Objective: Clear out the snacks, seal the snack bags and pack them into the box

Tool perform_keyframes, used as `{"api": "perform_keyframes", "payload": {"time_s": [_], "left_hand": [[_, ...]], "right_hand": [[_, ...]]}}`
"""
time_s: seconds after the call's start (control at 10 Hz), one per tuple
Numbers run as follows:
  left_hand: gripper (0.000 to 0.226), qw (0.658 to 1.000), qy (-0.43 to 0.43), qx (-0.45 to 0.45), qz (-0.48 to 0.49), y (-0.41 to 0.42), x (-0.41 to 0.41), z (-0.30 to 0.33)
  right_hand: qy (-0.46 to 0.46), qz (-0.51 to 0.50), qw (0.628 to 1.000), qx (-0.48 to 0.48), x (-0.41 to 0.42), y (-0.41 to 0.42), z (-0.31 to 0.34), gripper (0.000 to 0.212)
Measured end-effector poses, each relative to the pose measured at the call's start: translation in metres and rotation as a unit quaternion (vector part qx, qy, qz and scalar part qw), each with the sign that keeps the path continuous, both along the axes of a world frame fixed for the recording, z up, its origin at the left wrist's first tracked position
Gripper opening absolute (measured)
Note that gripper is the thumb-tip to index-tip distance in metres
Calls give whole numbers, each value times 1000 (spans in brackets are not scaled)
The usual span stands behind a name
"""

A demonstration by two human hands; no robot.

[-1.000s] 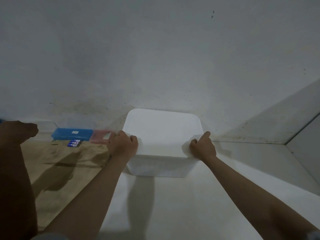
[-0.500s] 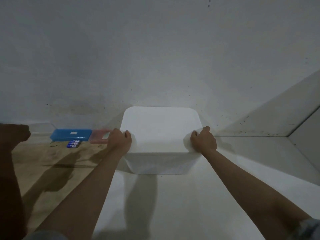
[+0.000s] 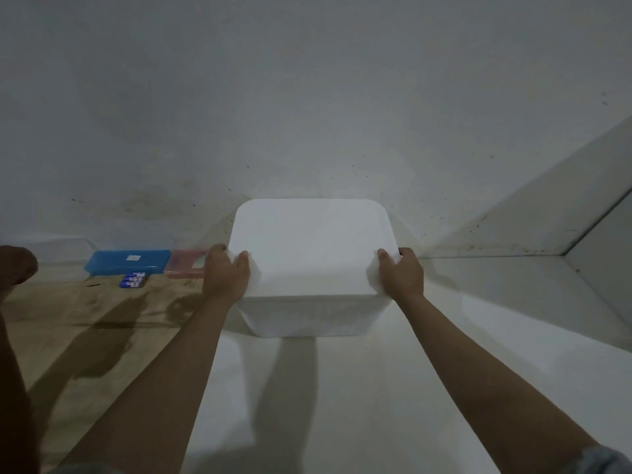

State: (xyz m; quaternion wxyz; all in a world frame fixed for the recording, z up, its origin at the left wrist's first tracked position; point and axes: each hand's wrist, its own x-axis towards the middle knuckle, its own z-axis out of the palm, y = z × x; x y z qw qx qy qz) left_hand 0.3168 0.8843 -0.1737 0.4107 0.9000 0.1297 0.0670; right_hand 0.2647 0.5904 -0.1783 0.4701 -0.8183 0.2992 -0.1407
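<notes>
While both arms are reaching forward from the bottom of the view, the grey wall (image 3: 307,97) is filling the whole upper half of the scene, and the white box (image 3: 313,254) is sitting directly in front of it. The white floor surface (image 3: 342,405) is running under the box and toward the viewer. A tan mat (image 3: 85,323) is lying to the left of the box, bearing the shadows of the arms.

The box is standing upright with its white lid (image 3: 311,241) lying flat on top, so the contents are not showing. The left hand (image 3: 225,273) is gripping the left edge of the lid, with the thumb resting on the top face and the fingers curling over the side. The right hand (image 3: 398,273) is gripping the right edge of the lid in the same manner, thumb on top and fingers wrapping down the side.

A blue plastic case (image 3: 128,261) is lying to the left of the box, against the wall. A pink case (image 3: 186,268) is sitting between the blue case and the box, partly hidden behind the left hand. A small pack of batteries (image 3: 134,279) is lying just in front of the blue case, left of the box.
</notes>
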Motion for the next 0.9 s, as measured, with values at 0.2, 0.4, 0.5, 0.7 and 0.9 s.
{"api": "perform_keyframes", "payload": {"time_s": [0.2,0.4,0.5,0.7,0.9], "left_hand": [[93,934,3,310,-176,2,4,8],[141,923,59,311,-219,7,11,8],[150,897,97,363,-233,4,10,18],[134,832,181,465,-243,-9,-4,45],[64,913,13,342,-222,-70,-74,45]], "right_hand": [[119,155,920,-339,9,8,10,68],[97,185,933,-293,17,0,2,82],[107,195,929,-295,14,1,5,87],[87,128,910,-385,0,11,11,66],[-122,183,920,-326,-86,55,9,46]]}}
